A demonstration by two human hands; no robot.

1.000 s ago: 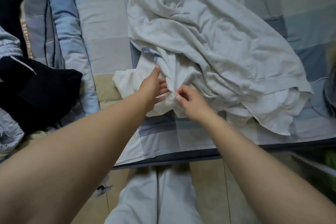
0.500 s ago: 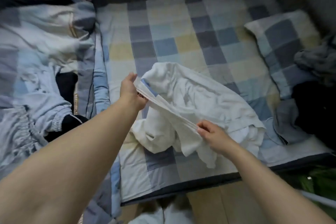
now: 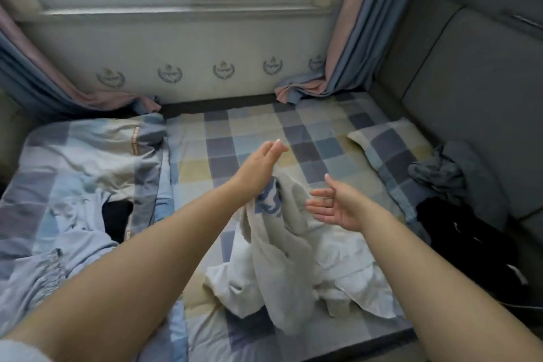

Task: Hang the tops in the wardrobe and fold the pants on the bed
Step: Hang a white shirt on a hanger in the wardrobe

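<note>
A white garment [image 3: 282, 261] with a blue print near its top edge hangs bunched from my left hand [image 3: 258, 169], which holds it up over the checked bed [image 3: 252, 132]. The lower part of the garment lies crumpled on the sheet near the bed's front edge. Only the back of my left hand shows, so the fingers that grip the cloth are hidden. My right hand [image 3: 338, 206] hovers just right of the hanging cloth, palm turned towards it and fingers straight, holding nothing.
A rumpled checked quilt [image 3: 73, 185] with a black garment [image 3: 117, 214] covers the left of the bed. On the right lie a checked pillow [image 3: 388, 150], a grey garment [image 3: 440, 173] and a black garment [image 3: 464, 238] against a grey padded headboard [image 3: 470, 82]. Window and curtains stand behind.
My left hand has lifted the white garment higher. My right hand has let go of the cloth and opened. The view has tilted up to the window.
</note>
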